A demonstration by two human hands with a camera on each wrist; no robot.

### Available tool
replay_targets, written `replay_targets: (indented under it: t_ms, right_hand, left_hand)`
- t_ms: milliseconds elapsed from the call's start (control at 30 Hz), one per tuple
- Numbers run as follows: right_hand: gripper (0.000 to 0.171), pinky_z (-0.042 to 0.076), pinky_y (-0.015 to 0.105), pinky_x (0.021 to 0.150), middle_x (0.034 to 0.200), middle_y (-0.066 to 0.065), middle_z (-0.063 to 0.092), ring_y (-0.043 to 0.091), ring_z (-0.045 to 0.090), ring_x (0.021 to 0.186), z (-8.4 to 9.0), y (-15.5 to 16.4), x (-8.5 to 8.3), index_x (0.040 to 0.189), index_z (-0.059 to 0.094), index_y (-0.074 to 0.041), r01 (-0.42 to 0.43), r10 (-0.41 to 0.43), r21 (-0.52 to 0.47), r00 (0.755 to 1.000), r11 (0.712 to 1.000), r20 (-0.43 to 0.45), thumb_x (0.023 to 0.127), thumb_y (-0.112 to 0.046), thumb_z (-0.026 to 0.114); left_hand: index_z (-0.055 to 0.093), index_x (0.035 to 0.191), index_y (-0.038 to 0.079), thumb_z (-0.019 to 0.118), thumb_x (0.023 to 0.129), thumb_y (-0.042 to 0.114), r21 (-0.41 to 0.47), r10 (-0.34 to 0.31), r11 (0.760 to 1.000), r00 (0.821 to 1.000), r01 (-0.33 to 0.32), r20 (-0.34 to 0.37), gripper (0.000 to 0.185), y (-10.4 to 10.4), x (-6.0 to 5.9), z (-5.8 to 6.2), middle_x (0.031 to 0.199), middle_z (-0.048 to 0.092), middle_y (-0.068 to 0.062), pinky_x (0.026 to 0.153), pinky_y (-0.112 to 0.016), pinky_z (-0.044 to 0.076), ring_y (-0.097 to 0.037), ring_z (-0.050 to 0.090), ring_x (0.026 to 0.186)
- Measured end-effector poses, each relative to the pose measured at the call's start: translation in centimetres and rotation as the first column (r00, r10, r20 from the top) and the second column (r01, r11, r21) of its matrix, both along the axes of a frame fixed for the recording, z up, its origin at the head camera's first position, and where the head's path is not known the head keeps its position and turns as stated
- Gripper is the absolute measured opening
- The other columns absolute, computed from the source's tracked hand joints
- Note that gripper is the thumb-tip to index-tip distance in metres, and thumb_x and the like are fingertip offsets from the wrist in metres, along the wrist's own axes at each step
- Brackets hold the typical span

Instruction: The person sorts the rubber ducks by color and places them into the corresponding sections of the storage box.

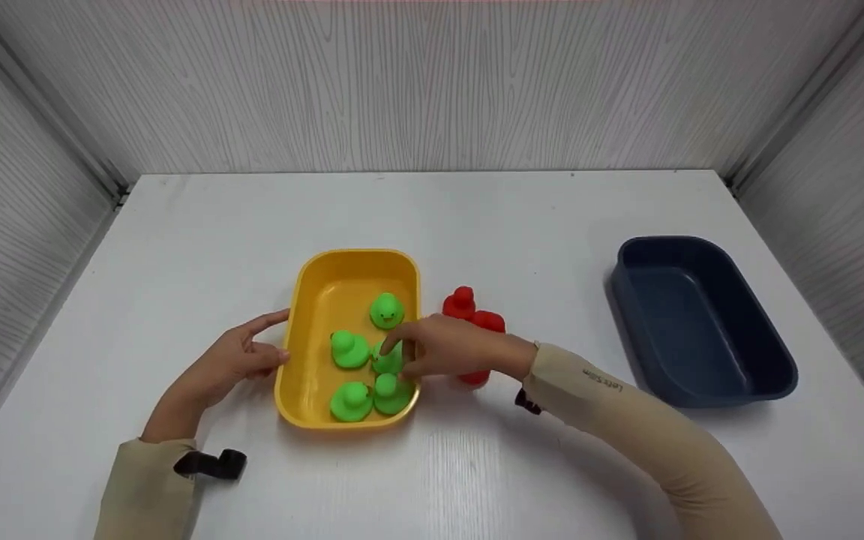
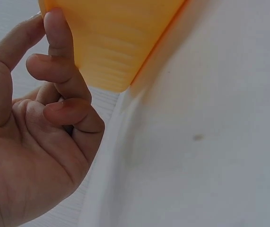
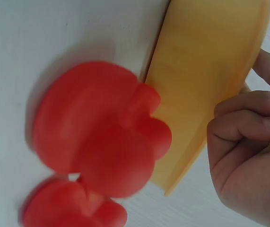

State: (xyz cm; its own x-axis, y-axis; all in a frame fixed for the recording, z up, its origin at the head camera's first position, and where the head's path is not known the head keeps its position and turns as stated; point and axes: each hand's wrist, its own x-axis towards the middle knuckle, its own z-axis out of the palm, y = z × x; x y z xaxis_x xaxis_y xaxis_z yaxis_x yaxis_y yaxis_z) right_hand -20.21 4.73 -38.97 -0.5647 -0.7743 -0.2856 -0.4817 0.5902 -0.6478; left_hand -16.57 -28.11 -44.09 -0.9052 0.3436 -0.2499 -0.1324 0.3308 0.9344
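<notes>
The white table is carrying everything here, and on its right side a dark blue oval plastic tub is sitting with nothing visible inside, well apart from the work. Left of centre a yellow rectangular plastic tray is holding five small green rubber ducks, four of them upright around the one in hand, the farthest standing alone toward the back. Just beside the tray's right wall a cluster of red rubber ducks is standing on the table, partly hidden under the right wrist. The left hand is resting against the tray's left wall, fingers loosely curled with one fingertip touching the outer wall, holding nothing and steadying the tray. The right hand is reaching over the right rim and pinching one green rubber duck between thumb and fingers near the tray's middle right. Judging from this, the placing is going best if the duck is being lowered straight down onto bare tray floor, clear of the two ducks nearest the front, so none is being tipped; the left hand should be pressing lightly so the tray is not sliding toward the red ducks, and the right wrist should be staying high over them
</notes>
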Motion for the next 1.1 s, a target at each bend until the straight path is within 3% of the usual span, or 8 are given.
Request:
replay_targets:
  t_ms: [200,333,433,567,767,867,1100]
  right_hand:
    - [0.033,0.052,0.023,0.074,0.099,0.003,0.066,0.028,0.063,0.082,0.6,1.7,-0.4,0.123,0.062,-0.011,0.04,-0.03,-0.15,0.997,0.988,0.074,0.091,-0.017,0.067]
    - [0.033,0.057,0.032,0.076,0.105,0.008,0.065,0.037,0.065,0.08,0.9,2.9,-0.7,0.125,0.061,-0.008,0.092,-0.061,-0.219,0.988,0.971,0.144,0.092,-0.014,0.064]
    - [0.034,0.057,0.037,0.076,0.107,0.008,0.064,0.039,0.063,0.082,1.4,4.2,-1.1,0.125,0.06,-0.008,0.138,-0.101,-0.235,0.982,0.962,0.161,0.092,-0.013,0.064]
    - [0.033,0.055,0.03,0.066,0.106,0.007,0.063,0.043,0.059,0.079,2.5,6.1,-1.4,0.125,0.06,-0.013,0.187,-0.151,-0.223,0.974,0.957,0.168,0.092,-0.017,0.065]
    - [0.035,0.055,0.029,0.071,0.108,0.009,0.063,0.03,0.062,0.076,4.7,9.2,-1.8,0.127,0.059,-0.015,0.208,-0.195,-0.247,0.978,0.946,0.074,0.092,-0.019,0.065]
    - [0.037,0.052,0.025,0.067,0.106,0.01,0.063,0.025,0.061,0.072,5.7,10.9,-1.9,0.128,0.058,-0.013,0.224,-0.228,-0.27,0.974,0.937,0.017,0.092,-0.017,0.065]
    - [0.037,0.048,0.021,0.061,0.106,0.011,0.061,0.021,0.062,0.07,6.9,15.0,-2.0,0.13,0.056,-0.01,0.279,-0.302,-0.316,0.953,0.907,-0.027,0.094,-0.014,0.062]
  left_hand:
    - [0.027,0.151,0.007,0.065,0.091,0.017,0.006,0.003,1.0,1.0,-0.003,0.004,0.072,-0.2,-0.1,-0.2,0.06,0.051,0.007,0.058,-0.023,0.037,-0.009,0.043,0.06]
    - [0.027,0.151,0.008,0.066,0.091,0.019,0.004,0.006,1.0,1.0,-0.006,0.014,0.073,-0.2,-0.2,-0.4,0.061,0.052,0.007,0.059,-0.023,0.036,-0.01,0.042,0.059]
    - [0.028,0.151,0.008,0.066,0.091,0.019,0.008,0.005,1.0,1.0,-0.005,0.009,0.073,-0.2,-0.2,-0.3,0.061,0.052,0.006,0.059,-0.023,0.037,-0.01,0.043,0.059]
    - [0.027,0.151,0.007,0.065,0.091,0.018,0.013,-0.006,1.0,1.0,0.006,0.01,0.072,-0.4,-0.1,0.0,0.062,0.05,0.007,0.059,-0.024,0.036,-0.008,0.041,0.058]
    - [0.031,0.149,0.009,0.061,0.094,0.013,0.033,0.041,0.999,0.999,-0.04,-0.032,0.063,-1.3,0.3,1.3,0.071,0.058,0.003,0.059,-0.025,0.036,-0.007,0.039,0.058]
    - [0.036,0.147,0.012,0.059,0.094,0.01,0.073,0.071,0.995,0.995,-0.066,-0.071,0.057,-1.7,0.6,1.9,0.075,0.061,0.002,0.058,-0.027,0.034,-0.007,0.04,0.059]
    - [0.041,0.143,0.018,0.056,0.094,0.005,0.16,0.049,0.987,0.992,-0.03,-0.119,0.052,-1.6,0.8,2.6,0.077,0.062,0.006,0.059,-0.031,0.031,-0.006,0.043,0.062]
